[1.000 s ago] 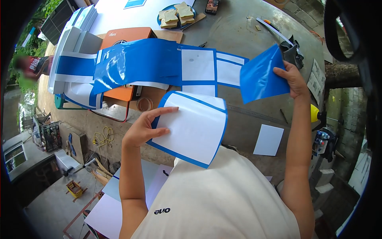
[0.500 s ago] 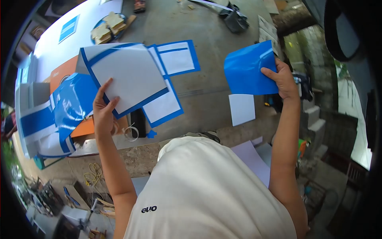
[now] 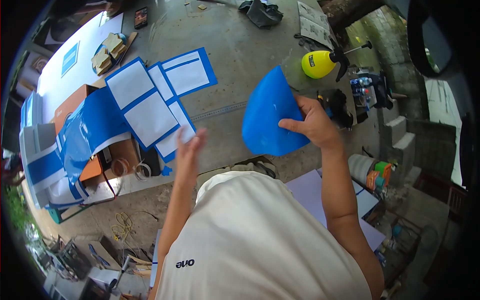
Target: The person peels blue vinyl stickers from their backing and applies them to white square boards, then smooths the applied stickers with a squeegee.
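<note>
My right hand [image 3: 318, 124] grips the right edge of a glossy blue sheet [image 3: 270, 117], thumb on top, holding it curved above the table. My left hand [image 3: 188, 152] is empty, slightly blurred, with its fingers apart. It is beside the lower corner of a white panel with blue borders [image 3: 149, 120]. That panel lies overlapping other blue-bordered white panels [image 3: 186, 79] on the table. A long steel ruler [image 3: 220, 111] lies between the panels and the blue sheet.
A yellow spray bottle [image 3: 317, 64] stands at the table's right. Blue vinyl [image 3: 95, 130] drapes over a machine at left, near tape rolls [image 3: 142, 172]. Sponge-like blocks [image 3: 116, 45], a phone [image 3: 141, 17] and a crumpled black bag [image 3: 261, 14] are at the back.
My left hand has let go of the white panel, now lying on the others, and moved right. My right hand has brought the blue sheet left and lower, bending it more.
</note>
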`<state>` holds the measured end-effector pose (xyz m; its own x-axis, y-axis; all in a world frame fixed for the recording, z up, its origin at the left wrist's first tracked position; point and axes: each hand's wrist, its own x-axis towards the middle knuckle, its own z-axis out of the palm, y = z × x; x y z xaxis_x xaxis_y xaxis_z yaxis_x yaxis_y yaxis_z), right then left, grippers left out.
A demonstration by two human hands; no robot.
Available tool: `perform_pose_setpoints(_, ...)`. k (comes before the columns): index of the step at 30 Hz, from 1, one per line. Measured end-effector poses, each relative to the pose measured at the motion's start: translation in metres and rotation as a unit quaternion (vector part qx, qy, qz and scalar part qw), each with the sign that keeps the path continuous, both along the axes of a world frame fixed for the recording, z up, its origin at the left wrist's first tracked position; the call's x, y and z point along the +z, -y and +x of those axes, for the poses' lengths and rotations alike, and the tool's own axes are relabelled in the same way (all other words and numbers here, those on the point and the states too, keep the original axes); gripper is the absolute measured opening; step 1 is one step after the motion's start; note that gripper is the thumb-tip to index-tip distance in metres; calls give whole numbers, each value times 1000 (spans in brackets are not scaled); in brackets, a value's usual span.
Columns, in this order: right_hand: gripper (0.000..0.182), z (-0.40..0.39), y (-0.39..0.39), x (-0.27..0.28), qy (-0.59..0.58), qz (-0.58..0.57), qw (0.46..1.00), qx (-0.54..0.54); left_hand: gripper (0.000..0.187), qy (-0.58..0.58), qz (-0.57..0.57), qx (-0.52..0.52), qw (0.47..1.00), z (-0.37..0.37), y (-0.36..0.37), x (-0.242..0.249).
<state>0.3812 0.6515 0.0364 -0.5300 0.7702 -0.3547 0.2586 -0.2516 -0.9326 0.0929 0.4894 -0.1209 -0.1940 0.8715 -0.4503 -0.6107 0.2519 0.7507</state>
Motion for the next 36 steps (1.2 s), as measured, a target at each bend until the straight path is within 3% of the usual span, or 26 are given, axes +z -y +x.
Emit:
perform_pose_setpoints(1, 45, 7, 1, -2, -44, -21, 999, 1, 81, 140, 15, -41, 989, 31, -3, 7)
perform_pose_setpoints(4, 46, 41, -7, -23, -127, -43, 991, 27, 93, 186, 87, -26, 978, 107, -20, 17)
perform_pose_setpoints(7, 48, 85, -20, -45, -158, -68, 983, 62, 97, 183, 71, -4, 980, 150, -19, 46)
perform_pose_setpoints(12, 54, 131, -29, -79, -187, -134, 968, 98, 74, 27, 50, 40, 998, 203, -14, 74)
perform_pose_setpoints(14, 56, 142, -34, -86, -168, -131, 971, 109, 69, 4, 20, 48, 999, 213, -7, 75)
perform_pose_setpoints(16, 52, 158, -46, -109, -85, -82, 974, 191, 65, -24, -7, 84, 996, 219, 9, 79)
perform_pose_setpoints(17, 46, 172, -63, -122, -30, 30, 989, 141, 65, -68, -21, 110, 991, 220, 21, 78)
perform_pose_setpoints(18, 34, 189, -85, -124, -13, 67, 998, 14, 64, -92, -31, 126, 987, 217, 33, 78)
perform_pose_setpoints(20, 35, 242, -149, -146, 52, 217, 942, -251, 64, -137, -52, 162, 976, 207, 63, 80)
perform_pose_setpoints(23, 60, 310, -232, -164, 308, 403, 798, -327, 69, -195, -90, 197, 957, 189, 119, 74)
perform_pose_setpoints(24, 60, 317, -247, -167, 308, 402, 800, -322, 74, -232, -114, 213, 942, 185, 135, 74)
perform_pose_setpoints(27, 65, 319, -280, -174, 170, 142, 954, -203, 84, -293, -170, 259, 904, 187, 170, 83)
perform_pose_setpoints(28, 65, 320, -285, -177, 171, 141, 956, -191, 84, -291, -176, 268, 901, 188, 181, 86)
perform_pose_setpoints(30, 57, 317, -291, -180, 5, 23, 991, -129, 91, -316, -190, 282, 886, 191, 200, 90)
perform_pose_setpoints(31, 49, 310, -287, -177, -6, 10, 992, -129, 93, -329, -193, 303, 873, 194, 209, 88)
perform_pose_setpoints(36, 49, 256, -249, -156, -83, -69, 986, -126, 93, -337, -226, 349, 845, 210, 253, 76)
